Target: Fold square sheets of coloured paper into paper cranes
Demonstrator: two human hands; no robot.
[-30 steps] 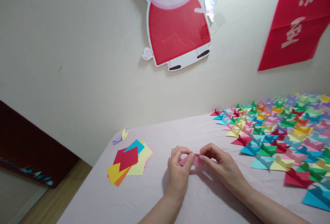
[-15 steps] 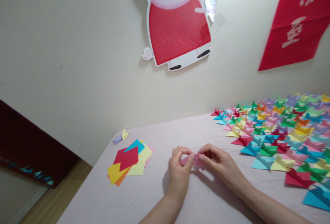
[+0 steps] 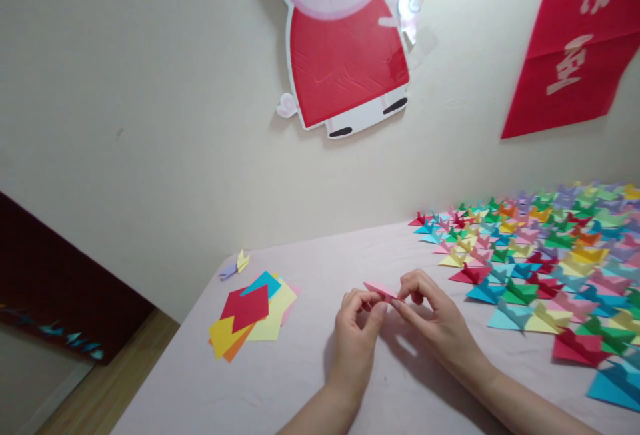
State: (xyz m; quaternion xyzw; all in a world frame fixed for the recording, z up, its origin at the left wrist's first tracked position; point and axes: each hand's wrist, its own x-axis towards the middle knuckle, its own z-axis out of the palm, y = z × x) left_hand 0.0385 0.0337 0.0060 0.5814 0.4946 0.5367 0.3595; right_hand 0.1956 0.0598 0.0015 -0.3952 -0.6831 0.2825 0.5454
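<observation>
A small piece of folded pink paper (image 3: 380,289) is held just above the pale tabletop, between both hands. My left hand (image 3: 357,331) pinches its lower edge with thumb and index finger. From the other side, my right hand (image 3: 435,311) grips the right end between thumb and fingertips. The paper's far corner points up and to the left; part of its near side is hidden by the fingers. Left of my hands lies a loose pile of coloured paper squares, a red one (image 3: 251,308) near the top with yellow, blue and orange sheets around it.
Rows of folded paper cranes (image 3: 547,288) in many colours cover the table's right side. Two small folded pieces, one yellow (image 3: 243,261) and one purple (image 3: 229,271), lie at the back left corner. A wall (image 3: 200,121) with a cartoon cutout (image 3: 350,61) and red banner (image 3: 555,81) stands behind.
The pink paper has been lifted and tilted, its far corner now showing above the fingers. Both hands have shifted slightly to the right.
</observation>
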